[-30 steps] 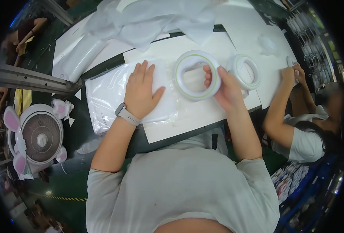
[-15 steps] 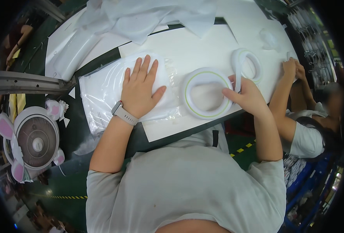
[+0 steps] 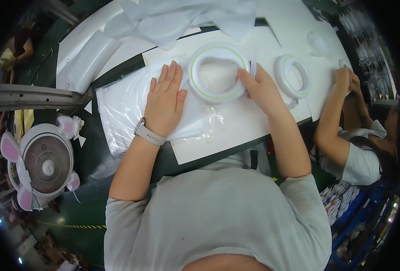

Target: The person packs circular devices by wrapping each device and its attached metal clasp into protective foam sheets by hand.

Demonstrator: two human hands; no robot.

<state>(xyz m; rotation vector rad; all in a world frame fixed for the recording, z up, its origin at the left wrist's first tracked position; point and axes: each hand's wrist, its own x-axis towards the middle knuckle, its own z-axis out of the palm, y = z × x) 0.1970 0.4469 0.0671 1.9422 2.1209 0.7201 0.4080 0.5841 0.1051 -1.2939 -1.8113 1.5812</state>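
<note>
The right hand (image 3: 258, 90) grips one white roll (image 3: 218, 96) at upper centre, a gap from the second roll (image 3: 281, 76); the left hand (image 3: 165, 101) lies flat on one bagged pack (image 3: 118, 110) near the table edge (image 3: 164, 160).

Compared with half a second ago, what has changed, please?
The right hand has carried the tape roll leftward and away from the body, without letting go. The left hand has drawn in its thumb but stays on the clear plastic bag; the other tape roll stays put.
</note>
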